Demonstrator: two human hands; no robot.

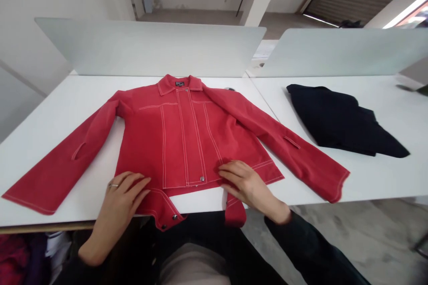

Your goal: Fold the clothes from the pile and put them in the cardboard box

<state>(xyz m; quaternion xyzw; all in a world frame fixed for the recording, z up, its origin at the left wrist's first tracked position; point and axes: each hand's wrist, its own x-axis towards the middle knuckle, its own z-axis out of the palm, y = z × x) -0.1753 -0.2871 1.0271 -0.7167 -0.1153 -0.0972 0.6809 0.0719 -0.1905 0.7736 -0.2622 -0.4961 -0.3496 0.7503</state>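
A red jacket (150, 131) with white topstitching lies front up on the table, its collar away from me and both sleeves spread outward. My left hand (122, 198), a ring on one finger, rests on its lower left corner with fingers stretched out. At the hem right of the snap placket, my right hand (242, 185) touches the cloth, fingers extended and slightly bent. Below my hands, a waistband tab with snaps (167, 213) and a red strap end (235, 213) hang over the table's front edge. Cloth under both palms is hidden.
A dark folded garment (341, 120) lies on the white table (267, 160) to the right. Frosted partitions (160, 49) stand along the back edge. Coloured cloth (30, 256) sits below the table at the lower left. A small object peeks from behind the jacket's right shoulder.
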